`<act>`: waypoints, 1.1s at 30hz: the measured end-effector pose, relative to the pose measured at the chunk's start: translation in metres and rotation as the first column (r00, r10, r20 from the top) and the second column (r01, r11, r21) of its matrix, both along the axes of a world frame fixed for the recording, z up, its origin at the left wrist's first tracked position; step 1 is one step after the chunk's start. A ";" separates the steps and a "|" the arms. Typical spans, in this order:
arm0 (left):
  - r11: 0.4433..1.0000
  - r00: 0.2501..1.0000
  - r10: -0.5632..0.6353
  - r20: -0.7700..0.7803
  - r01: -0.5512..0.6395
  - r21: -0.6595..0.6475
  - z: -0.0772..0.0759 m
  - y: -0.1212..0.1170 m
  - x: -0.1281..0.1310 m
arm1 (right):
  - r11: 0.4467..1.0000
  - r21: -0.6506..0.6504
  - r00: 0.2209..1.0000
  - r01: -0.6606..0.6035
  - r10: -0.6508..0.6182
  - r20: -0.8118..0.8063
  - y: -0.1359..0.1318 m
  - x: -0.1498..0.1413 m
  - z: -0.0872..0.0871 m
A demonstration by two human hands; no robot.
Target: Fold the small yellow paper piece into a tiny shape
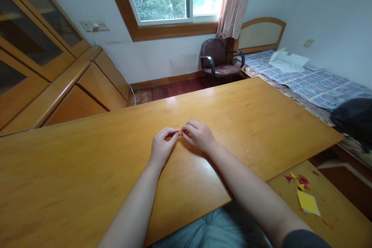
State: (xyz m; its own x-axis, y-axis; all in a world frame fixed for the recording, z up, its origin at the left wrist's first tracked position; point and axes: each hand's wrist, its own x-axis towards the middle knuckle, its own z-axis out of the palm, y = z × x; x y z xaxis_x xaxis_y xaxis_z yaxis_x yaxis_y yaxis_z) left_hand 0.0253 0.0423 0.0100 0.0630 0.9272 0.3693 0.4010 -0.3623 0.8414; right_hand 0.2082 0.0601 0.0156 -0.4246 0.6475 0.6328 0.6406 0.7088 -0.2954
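A small folded piece of yellow paper (180,133) is pinched between my two hands, just above the wooden desk (87,162). My left hand (163,145) grips its left side between thumb and fingertips. On the other side, my right hand (199,135) has its fingers curled and closed at the paper's right edge. The fingers cover much of the paper, so its exact folded shape is hard to make out.
On a lower surface at right lie several small red and yellow folded paper pieces (302,181) and a stack of yellow paper squares (308,202). A maroon armchair (216,58) stands beyond the desk. A bed (314,81) holds a black bag (354,120).
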 end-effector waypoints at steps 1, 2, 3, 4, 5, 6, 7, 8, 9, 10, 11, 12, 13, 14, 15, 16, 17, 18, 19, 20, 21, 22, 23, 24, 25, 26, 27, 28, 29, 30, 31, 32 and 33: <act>1.000 1.000 0.009 -0.004 -0.009 0.004 0.000 0.000 0.000 | 1.000 0.004 1.000 0.000 0.000 0.004 0.000 0.000 0.000; 1.000 1.000 0.016 -0.007 -0.016 0.004 0.000 0.000 0.000 | 1.000 0.009 1.000 -0.002 0.002 0.008 0.000 0.000 0.000; 1.000 1.000 0.023 -0.008 -0.023 0.003 0.001 -0.001 0.000 | 1.000 0.014 1.000 -0.004 0.004 0.010 0.000 0.000 0.001; 1.000 1.000 0.028 -0.009 -0.028 0.000 0.001 -0.001 0.000 | 1.000 0.018 1.000 -0.007 0.006 0.011 0.000 0.000 0.000; 0.999 0.999 0.034 -0.008 -0.034 -0.006 0.001 -0.001 -0.001 | 1.000 0.021 1.000 -0.009 0.009 0.009 0.000 0.000 0.000; 0.999 0.999 0.041 -0.006 -0.041 -0.012 0.001 -0.001 -0.001 | 1.000 0.021 1.000 -0.011 0.011 0.007 0.000 0.000 0.000; 0.999 0.999 0.048 -0.002 -0.048 -0.017 0.001 -0.001 -0.001 | 1.000 0.017 1.000 -0.013 0.013 0.003 0.000 0.000 0.000; 0.999 0.999 0.051 0.001 -0.051 -0.018 0.001 -0.001 -0.001 | 1.000 0.010 1.000 -0.014 0.014 0.000 0.000 0.000 0.000; 0.999 0.999 0.050 0.003 -0.050 -0.015 0.001 -0.001 -0.001 | 1.000 0.003 1.000 -0.015 0.015 -0.005 0.000 0.000 -0.001; 0.999 0.999 0.047 0.003 -0.047 -0.008 0.002 -0.001 -0.001 | 1.000 -0.005 1.000 -0.017 0.016 -0.009 0.000 0.000 -0.001; 0.999 0.999 0.042 -0.001 -0.042 0.004 0.002 -0.001 -0.001 | 1.000 -0.013 1.000 -0.018 0.018 -0.013 0.000 0.000 0.000; 0.999 0.999 0.036 -0.012 -0.036 0.018 0.003 -0.002 -0.001 | 1.000 -0.020 1.000 -0.020 0.020 -0.016 -0.001 0.000 0.000; 0.999 0.999 0.032 -0.026 -0.031 0.035 0.003 -0.002 0.000 | 0.999 -0.025 1.000 -0.022 0.021 -0.018 -0.001 0.000 0.000; 0.998 0.999 0.030 -0.043 -0.028 0.051 0.003 -0.002 0.000 | 0.999 -0.029 1.000 -0.022 0.021 -0.020 -0.001 0.000 0.001; 0.997 0.998 0.030 -0.063 -0.026 0.068 0.004 -0.003 0.000 | 0.999 -0.032 1.000 -0.023 0.022 -0.021 -0.001 0.000 0.001; 0.996 0.996 0.031 -0.083 -0.024 0.085 0.004 -0.003 0.000 | 0.999 -0.032 1.000 -0.023 0.022 -0.022 -0.001 0.000 0.002; 0.994 0.994 0.034 -0.103 -0.023 0.102 0.004 -0.003 0.000 | 0.999 -0.030 1.000 -0.022 0.022 -0.023 -0.001 0.000 0.002; 0.992 0.992 0.037 -0.122 -0.023 0.121 0.004 -0.004 0.000 | 0.999 -0.024 0.999 -0.022 0.021 -0.023 -0.001 0.000 0.002; 0.990 0.989 0.041 -0.140 -0.022 0.138 0.004 -0.004 0.000 | 1.000 -0.017 0.999 -0.023 0.022 -0.023 -0.002 0.000 0.003; 0.988 0.987 0.044 -0.157 -0.020 0.152 0.004 -0.004 0.000 | 1.000 -0.008 0.999 -0.024 0.023 -0.024 -0.002 0.000 0.003; 0.986 0.984 0.046 -0.170 -0.017 0.165 0.004 -0.004 0.000 | 1.000 0.001 0.999 -0.024 0.024 -0.026 -0.002 0.000 0.004; 0.984 0.982 0.046 -0.181 -0.013 0.175 0.004 -0.004 0.000 | 1.000 0.010 0.999 -0.023 0.024 -0.029 -0.002 0.000 0.004; 0.983 0.981 0.046 -0.188 -0.011 0.184 0.004 -0.004 0.000 | 1.000 0.018 0.999 -0.022 0.023 -0.033 -0.002 0.000 0.004; 0.981 0.980 0.045 -0.193 -0.007 0.193 0.004 -0.004 0.000 | 1.000 0.019 0.999 -0.022 0.022 -0.034 -0.002 0.000 0.004; 0.980 0.980 0.044 -0.194 -0.005 0.200 0.005 -0.004 0.000 | 1.000 0.020 0.999 -0.021 0.021 -0.036 -0.002 -0.001 0.004; 0.978 0.980 0.044 -0.194 -0.003 0.207 0.005 -0.004 0.000 | 1.000 0.020 0.999 -0.016 0.017 -0.037 -0.002 -0.001 0.004; 0.978 0.980 0.044 -0.193 -0.002 0.210 0.005 -0.004 0.000 | 1.000 0.014 0.999 -0.019 0.020 -0.034 -0.002 -0.001 0.004; 0.978 0.981 0.045 -0.191 -0.004 0.210 0.005 -0.004 0.000 | 1.000 0.012 0.999 -0.017 0.017 -0.039 -0.002 -0.001 0.004; 0.978 0.981 0.047 -0.189 -0.007 0.206 0.005 -0.005 0.000 | 1.000 0.007 0.999 -0.013 0.014 -0.040 -0.002 -0.001 0.004; 0.979 0.981 0.049 -0.188 -0.011 0.202 0.005 -0.005 0.000 | 1.000 0.001 0.999 -0.012 0.012 -0.040 -0.002 -0.001 0.004; 0.980 0.981 0.052 -0.188 -0.014 0.197 0.005 -0.005 0.000 | 1.000 -0.002 0.999 -0.011 0.011 -0.041 -0.002 -0.001 0.004; 0.981 0.981 0.053 -0.188 -0.016 0.194 0.005 -0.005 0.000 | 1.000 -0.004 0.999 -0.010 0.010 -0.041 -0.002 -0.001 0.004; 0.981 0.981 0.052 -0.189 -0.015 0.193 0.005 -0.005 0.000 | 1.000 -0.002 0.999 -0.009 0.009 -0.041 -0.002 -0.001 0.004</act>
